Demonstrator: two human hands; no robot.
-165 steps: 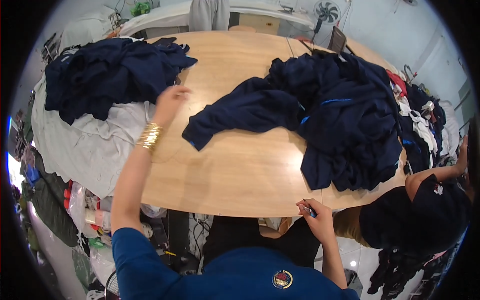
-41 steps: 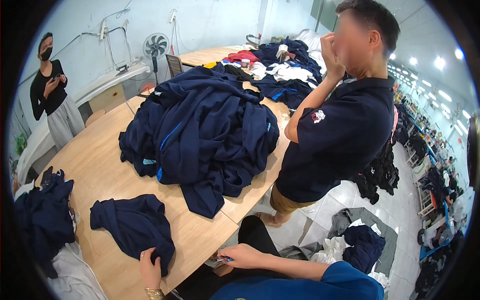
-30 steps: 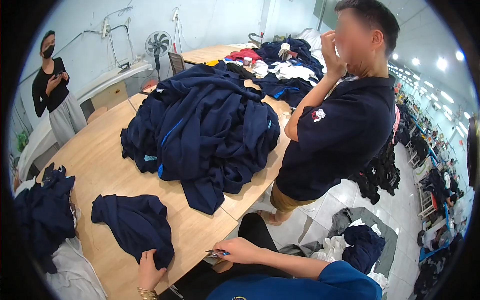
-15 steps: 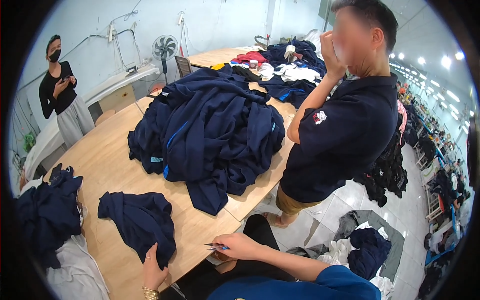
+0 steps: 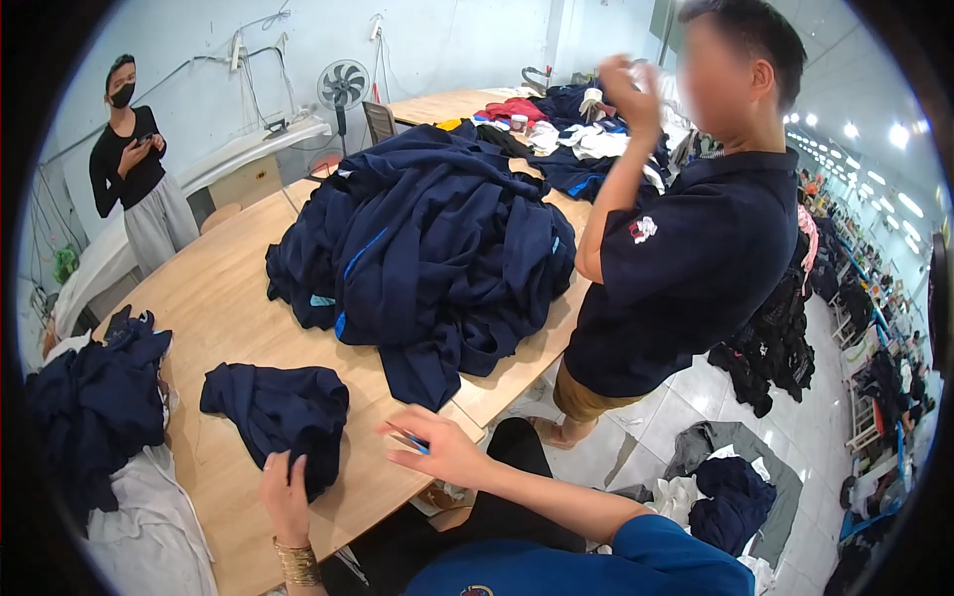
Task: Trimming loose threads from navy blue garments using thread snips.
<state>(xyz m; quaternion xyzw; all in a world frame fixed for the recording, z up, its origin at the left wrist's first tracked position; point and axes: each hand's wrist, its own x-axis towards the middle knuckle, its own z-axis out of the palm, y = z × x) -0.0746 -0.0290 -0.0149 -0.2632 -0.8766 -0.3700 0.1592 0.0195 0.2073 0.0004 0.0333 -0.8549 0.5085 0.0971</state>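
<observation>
A small navy garment (image 5: 283, 407) lies bunched on the near part of the wooden table. At its near edge is my left hand (image 5: 286, 502), fingers bent onto the cloth and gripping it; a gold bracelet circles that wrist. To the right of the garment, over the table's near edge, my right hand (image 5: 442, 455) holds thread snips (image 5: 409, 440) with a blue part. Its fingers stretch leftward, partly hiding the tool. Beyond both hands rises a big heap of navy garments (image 5: 427, 248) with bright blue trim.
More navy clothes (image 5: 99, 402) and white cloth (image 5: 154, 526) sit at the left. A person in a dark polo (image 5: 696, 258) stands close by the table's right side. Another person (image 5: 134, 169) stands far left. Garments on a grey sheet (image 5: 735, 497) lie on the floor at right.
My right hand has moved left and up with the snips, its fingers now stretched out more. My left hand has shifted up along the garment. The nearby person's hands have moved away from the face.
</observation>
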